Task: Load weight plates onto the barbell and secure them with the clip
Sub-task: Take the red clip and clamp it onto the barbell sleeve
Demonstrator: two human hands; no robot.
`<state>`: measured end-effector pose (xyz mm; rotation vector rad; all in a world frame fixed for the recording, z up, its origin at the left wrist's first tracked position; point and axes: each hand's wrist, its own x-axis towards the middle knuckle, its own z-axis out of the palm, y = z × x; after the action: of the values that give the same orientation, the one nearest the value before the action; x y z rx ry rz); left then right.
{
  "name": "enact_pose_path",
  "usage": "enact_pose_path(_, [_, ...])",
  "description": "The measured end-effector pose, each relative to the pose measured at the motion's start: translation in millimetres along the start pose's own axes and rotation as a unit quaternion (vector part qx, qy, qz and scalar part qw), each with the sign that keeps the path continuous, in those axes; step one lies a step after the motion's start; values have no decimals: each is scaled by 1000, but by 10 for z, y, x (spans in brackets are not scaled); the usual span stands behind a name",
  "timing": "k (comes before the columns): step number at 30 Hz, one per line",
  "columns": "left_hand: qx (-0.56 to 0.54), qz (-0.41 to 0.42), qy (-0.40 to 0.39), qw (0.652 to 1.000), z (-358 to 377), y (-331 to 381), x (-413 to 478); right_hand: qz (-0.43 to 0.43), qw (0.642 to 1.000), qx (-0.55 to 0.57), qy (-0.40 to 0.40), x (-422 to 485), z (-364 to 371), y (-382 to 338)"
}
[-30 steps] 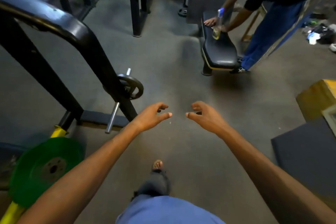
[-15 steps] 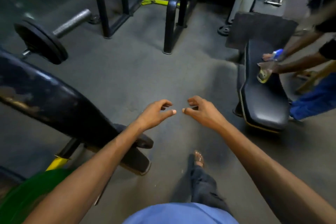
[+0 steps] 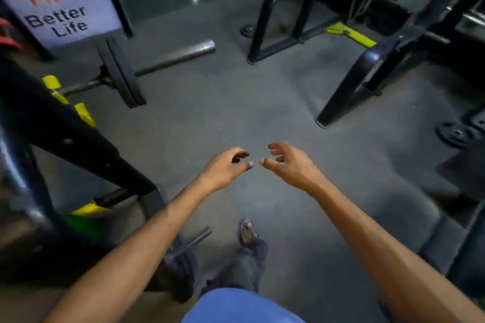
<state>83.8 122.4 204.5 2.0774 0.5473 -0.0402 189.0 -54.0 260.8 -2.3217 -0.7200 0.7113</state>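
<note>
A barbell (image 3: 175,57) lies at the upper left with black weight plates (image 3: 122,73) on its sleeve; the bare steel end points right. No clip shows on it. My left hand (image 3: 225,169) and my right hand (image 3: 288,164) hover side by side over the grey floor, well below the barbell. Both have loosely curled fingers and hold nothing. A green plate (image 3: 84,225) peeks out under the black frame at the lower left. Loose black plates (image 3: 458,134) lie on the floor at the right edge.
A thick black rack frame (image 3: 68,136) with yellow parts crosses the left side. Black machine legs (image 3: 349,92) and a frame (image 3: 275,26) stand at the back right. A "Better Fitness Better Life" sign (image 3: 60,2) leans at the upper left. My foot (image 3: 248,233) is on the floor below my hands.
The view has swung left and up: the bench and the other person have gone out of sight, and the barbell now sits closer. My hands keep the same empty pose.
</note>
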Motion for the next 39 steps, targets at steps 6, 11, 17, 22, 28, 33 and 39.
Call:
enact_pose_path(6, [-55, -63, 78, 993, -476, -51, 935, -64, 996, -18, -62, 1277, -349, -447])
enact_pose_path(11, [-64, -101, 166, 979, -1151, 17, 1301, -159, 980, -49, -112, 2201, -504, -1112])
enact_pose_path(17, [-65, -113, 272, 954, -1767, 0, 1298, -274, 945, -45, -175, 2827, -394, -1907])
enact_pose_path(22, [-50, -186, 472, 860, -2458, -28, 1126, -418, 860, -87, -278, 3671, 0, -2944])
enact_pose_path(28, [63, -268, 598, 753, -2944, 52, 937, -538, 753, -134, -355, 3939, 299, -3777])
enact_pose_path(33, [255, -314, 627, 665, -3403, 117, 591, -596, 694, -124, -384, 3825, 677, -4467])
enact_pose_path(39, [474, -474, 492, 555, -4020, 39, 190, -606, 669, -105, -417, 3517, 1199, -5118])
